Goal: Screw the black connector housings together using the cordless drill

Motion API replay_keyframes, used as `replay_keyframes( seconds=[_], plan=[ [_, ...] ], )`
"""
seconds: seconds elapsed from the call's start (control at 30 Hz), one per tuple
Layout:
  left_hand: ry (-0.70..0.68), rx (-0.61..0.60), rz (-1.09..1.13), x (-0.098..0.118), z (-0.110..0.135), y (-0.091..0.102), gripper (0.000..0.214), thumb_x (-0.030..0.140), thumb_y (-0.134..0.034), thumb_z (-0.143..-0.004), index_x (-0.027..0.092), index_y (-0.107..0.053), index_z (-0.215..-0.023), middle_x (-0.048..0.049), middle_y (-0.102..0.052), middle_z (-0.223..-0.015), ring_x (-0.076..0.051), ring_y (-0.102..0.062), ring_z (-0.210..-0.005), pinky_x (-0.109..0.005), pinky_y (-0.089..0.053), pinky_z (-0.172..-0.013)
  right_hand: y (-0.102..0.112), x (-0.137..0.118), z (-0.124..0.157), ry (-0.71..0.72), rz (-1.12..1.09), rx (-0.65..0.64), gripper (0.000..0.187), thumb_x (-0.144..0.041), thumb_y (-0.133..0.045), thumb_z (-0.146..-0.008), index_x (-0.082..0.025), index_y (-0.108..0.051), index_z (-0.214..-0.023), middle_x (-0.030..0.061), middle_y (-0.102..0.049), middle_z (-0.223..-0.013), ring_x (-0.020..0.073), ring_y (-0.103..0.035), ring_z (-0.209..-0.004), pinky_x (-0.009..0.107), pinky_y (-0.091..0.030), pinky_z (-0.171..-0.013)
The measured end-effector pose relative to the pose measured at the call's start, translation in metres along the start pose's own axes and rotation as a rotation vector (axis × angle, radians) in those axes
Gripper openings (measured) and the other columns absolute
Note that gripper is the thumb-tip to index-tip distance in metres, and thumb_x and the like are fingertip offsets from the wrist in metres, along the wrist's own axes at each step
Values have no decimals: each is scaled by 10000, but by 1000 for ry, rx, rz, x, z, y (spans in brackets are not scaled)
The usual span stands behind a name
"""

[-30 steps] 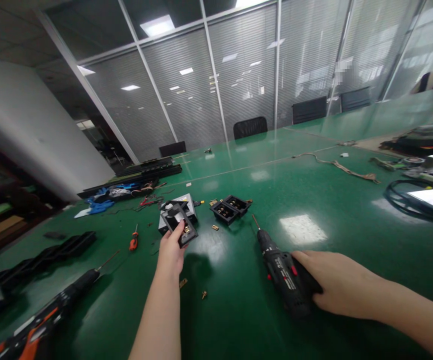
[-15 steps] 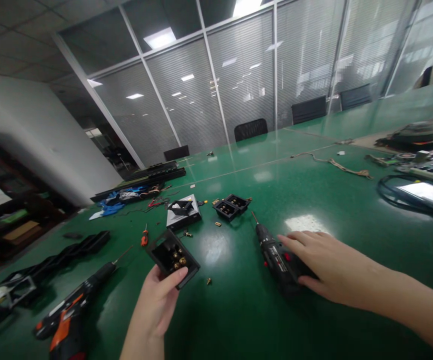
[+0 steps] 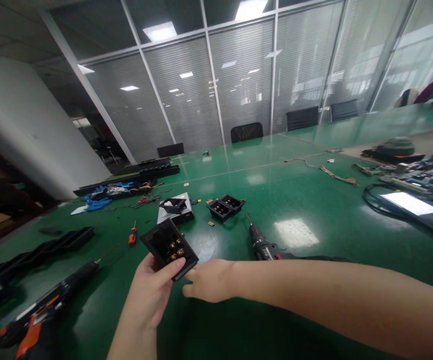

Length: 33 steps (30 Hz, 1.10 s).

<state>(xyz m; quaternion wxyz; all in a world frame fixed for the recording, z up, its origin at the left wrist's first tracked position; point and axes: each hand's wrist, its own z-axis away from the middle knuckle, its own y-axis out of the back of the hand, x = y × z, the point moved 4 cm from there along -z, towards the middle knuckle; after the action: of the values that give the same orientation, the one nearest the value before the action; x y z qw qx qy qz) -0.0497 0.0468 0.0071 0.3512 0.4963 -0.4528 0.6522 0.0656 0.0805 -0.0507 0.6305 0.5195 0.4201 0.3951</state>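
Note:
My left hand (image 3: 151,290) grips a black plastic box (image 3: 156,235), its thumb on the lower edge; several brass fittings (image 3: 175,248) sit inside. Right beside the box's lower right edge is my right hand (image 3: 211,281). Its fingers are curled close to the table, partly behind the box, and what they hold, if anything, is hidden. Part of a black power drill (image 3: 263,245) lies on the table beyond my right forearm, its rear covered by the arm.
A black double box with brass parts (image 3: 224,207) and a small brass piece (image 3: 211,224) lie ahead. A silver-topped box (image 3: 175,210), a red screwdriver (image 3: 132,235) and an orange-black drill (image 3: 44,310) are leftward. Circuit boards (image 3: 426,172) and a bright-screened device (image 3: 411,204) lie right.
My right hand has let go of the black drill and moved left, down beside the held box. The brass fitting on the table there is now out of sight. The view has shifted slightly right.

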Motion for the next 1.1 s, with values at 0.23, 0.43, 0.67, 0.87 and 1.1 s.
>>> replay_keyframes(
  seconds=[0.23, 0.43, 0.67, 0.87, 1.1],
  plan=[
    [18, 5, -19, -1, -10, 0, 553, 120, -1014, -436, 125, -800, -946, -110, -835, -948, -283, -790, -876, -361, -642, -786, 11, 70, -27, -255, -53, 49, 284, -172, -472, -1068, -124, -717, -1201, 206, -695, -1264, 342, -730, -1114, 408, -614, -834],
    [37, 2, -11, 0, -28, 12, 493, 40, -966, -511, 135, -791, -962, -112, -833, -970, -276, -797, -878, -355, -661, -783, 50, 108, 42, -423, -61, 126, 379, -163, -579, -1005, -108, -622, -1378, 215, -656, -1344, 344, -714, -1164, 415, -578, -942],
    [53, -45, 0, -12, -60, 4, 427, -56, -873, -611, 129, -768, -981, -107, -823, -971, -231, -795, -833, -314, -666, -744, 33, 81, 232, -695, -307, -41, 934, -587, -879, -771, -175, -569, -1549, 200, -669, -1420, 424, -699, -1221, 496, -580, -992],
    [310, 18, 186, -45, -86, -29, 239, 11, -769, -796, 124, -743, -1004, -119, -801, -926, -217, -770, -740, -327, -635, -667, -23, 52, 251, -850, -297, 84, 886, -218, -721, -819, -159, -433, -1655, 225, -628, -1496, 399, -659, -1317, 540, -510, -1148],
    [343, 39, 455, -73, -99, -44, 278, 365, -721, -977, 175, -733, -1180, -113, -798, -1009, -257, -789, -841, -419, -670, -763, -36, 47, 201, -846, -106, 61, 1140, -8, -669, -620, -60, -298, -1697, 322, -476, -1602, 475, -615, -1346, 573, -562, -1091]
  ],
)
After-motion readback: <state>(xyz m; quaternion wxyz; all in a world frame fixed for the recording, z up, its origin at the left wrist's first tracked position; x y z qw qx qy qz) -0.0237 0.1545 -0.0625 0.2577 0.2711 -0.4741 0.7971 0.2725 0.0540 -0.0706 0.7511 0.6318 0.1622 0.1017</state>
